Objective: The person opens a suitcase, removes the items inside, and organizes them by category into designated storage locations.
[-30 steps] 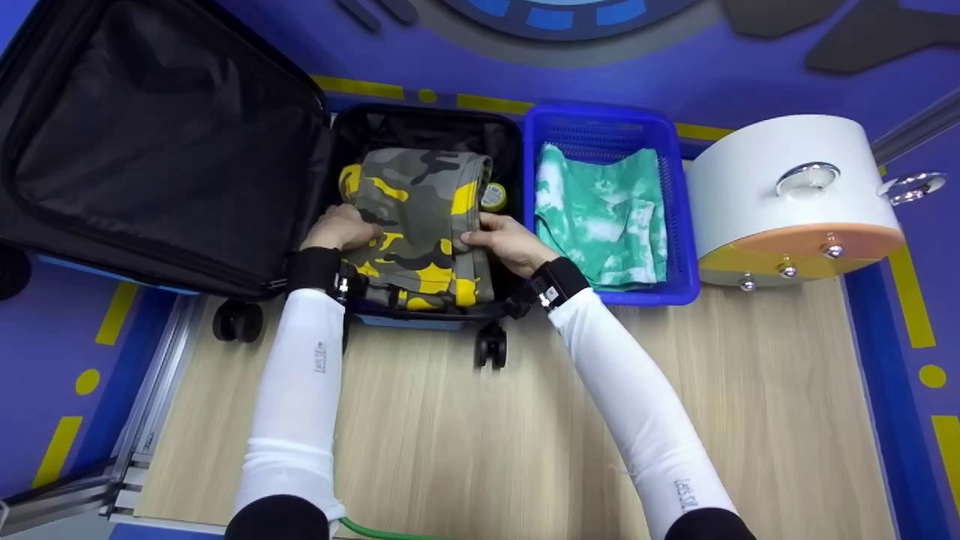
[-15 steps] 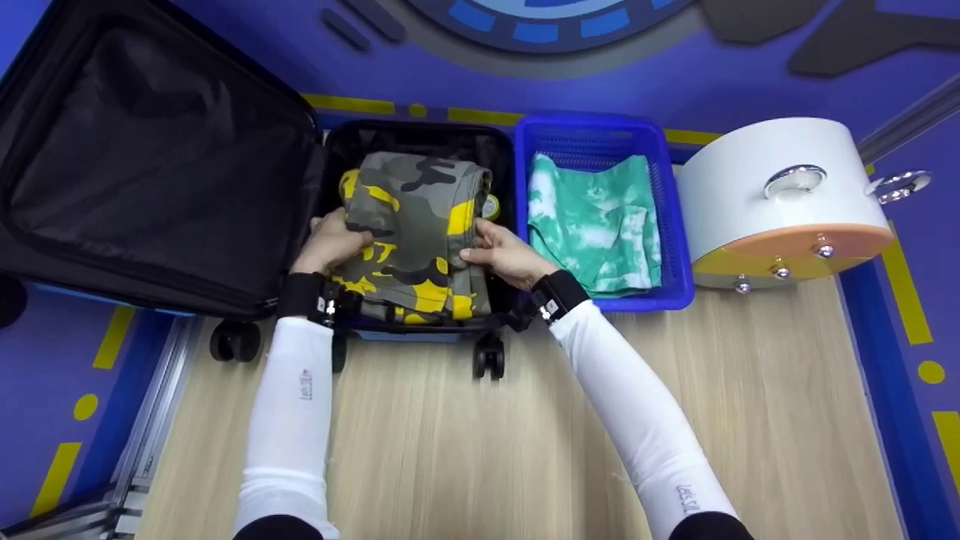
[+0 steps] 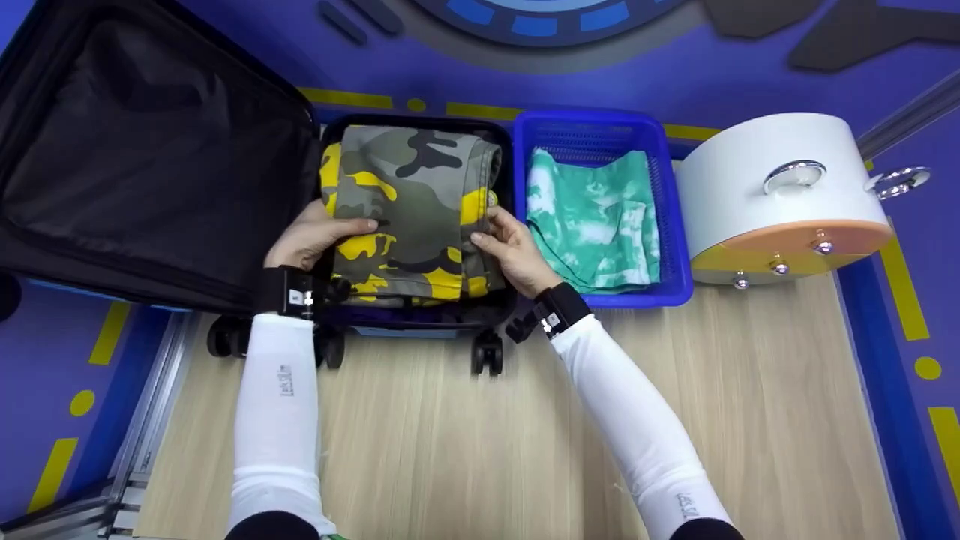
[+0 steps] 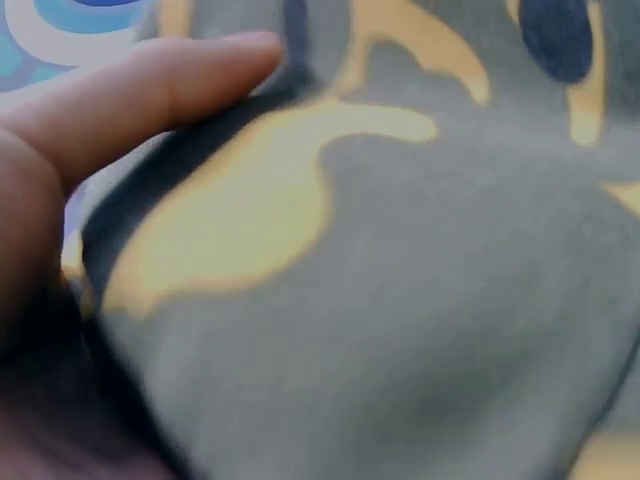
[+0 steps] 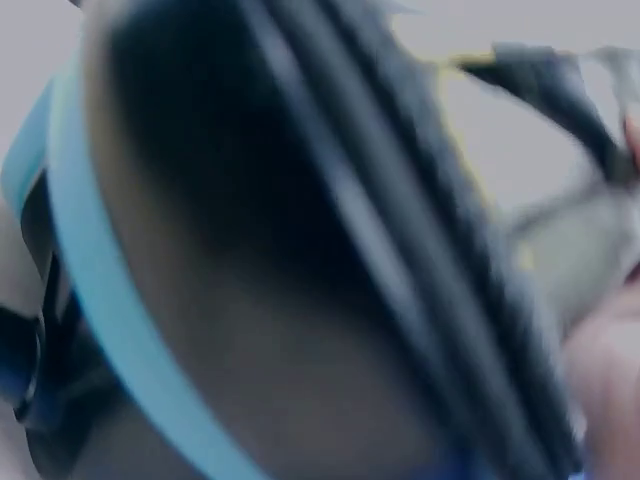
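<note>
A folded camouflage garment in grey, black and yellow lies level over the packing half of an open black-lined suitcase. My left hand grips its left side, thumb on top and the other fingers underneath. At the right edge my right hand pinches the folded layers between thumb and fingers. The left wrist view shows the left thumb lying across the camouflage cloth. Blurred in the right wrist view are the suitcase's dark rim and a part of the right hand. Most of the suitcase's contents are hidden under the garment.
Right of the suitcase stands a blue plastic basket with a folded green-and-white cloth in it. A white rounded drawer box with silver handles and knobs stands farther right. A blue wall runs behind everything.
The camouflage garment has come up out of the suitcase toward the head camera, held in both hands. My left hand has shifted left and slipped its fingers beneath the cloth.
</note>
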Action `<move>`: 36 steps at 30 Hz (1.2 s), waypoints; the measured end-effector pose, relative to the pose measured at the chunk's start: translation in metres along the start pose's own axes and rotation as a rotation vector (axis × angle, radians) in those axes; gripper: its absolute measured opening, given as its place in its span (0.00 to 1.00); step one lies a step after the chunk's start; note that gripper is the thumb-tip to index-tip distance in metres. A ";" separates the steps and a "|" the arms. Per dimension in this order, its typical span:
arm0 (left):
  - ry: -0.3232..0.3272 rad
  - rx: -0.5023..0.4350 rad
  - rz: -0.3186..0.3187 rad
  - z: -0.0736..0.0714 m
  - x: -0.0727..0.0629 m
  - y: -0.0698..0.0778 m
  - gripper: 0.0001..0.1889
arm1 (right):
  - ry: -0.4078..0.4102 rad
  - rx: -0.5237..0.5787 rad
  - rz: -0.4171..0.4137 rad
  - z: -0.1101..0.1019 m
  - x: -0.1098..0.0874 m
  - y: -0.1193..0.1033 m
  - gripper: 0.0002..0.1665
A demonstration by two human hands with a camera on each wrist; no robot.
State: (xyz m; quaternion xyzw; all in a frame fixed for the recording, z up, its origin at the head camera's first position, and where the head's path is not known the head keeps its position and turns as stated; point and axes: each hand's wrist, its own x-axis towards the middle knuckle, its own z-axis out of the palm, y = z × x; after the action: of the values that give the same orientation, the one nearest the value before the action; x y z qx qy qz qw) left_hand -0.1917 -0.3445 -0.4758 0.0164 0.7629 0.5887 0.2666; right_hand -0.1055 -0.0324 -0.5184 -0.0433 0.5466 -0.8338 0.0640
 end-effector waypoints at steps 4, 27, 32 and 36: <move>0.011 0.007 0.081 0.002 -0.007 0.002 0.36 | 0.139 -0.037 0.013 0.006 0.002 -0.005 0.16; 0.066 -0.316 0.498 0.107 -0.034 0.105 0.39 | 0.262 -0.188 0.055 -0.056 -0.018 -0.158 0.17; 0.010 -0.344 0.469 0.152 -0.015 0.111 0.40 | 0.346 -0.204 0.072 -0.088 -0.028 -0.180 0.15; -0.041 -0.265 0.403 0.180 0.000 0.111 0.43 | 0.405 -0.280 0.123 -0.113 -0.035 -0.184 0.12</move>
State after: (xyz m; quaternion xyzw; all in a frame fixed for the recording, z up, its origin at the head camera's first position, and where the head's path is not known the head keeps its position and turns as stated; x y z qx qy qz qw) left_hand -0.1470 -0.1502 -0.4048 0.1449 0.6546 0.7247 0.1588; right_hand -0.0978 0.1477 -0.3949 0.1498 0.6600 -0.7361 -0.0029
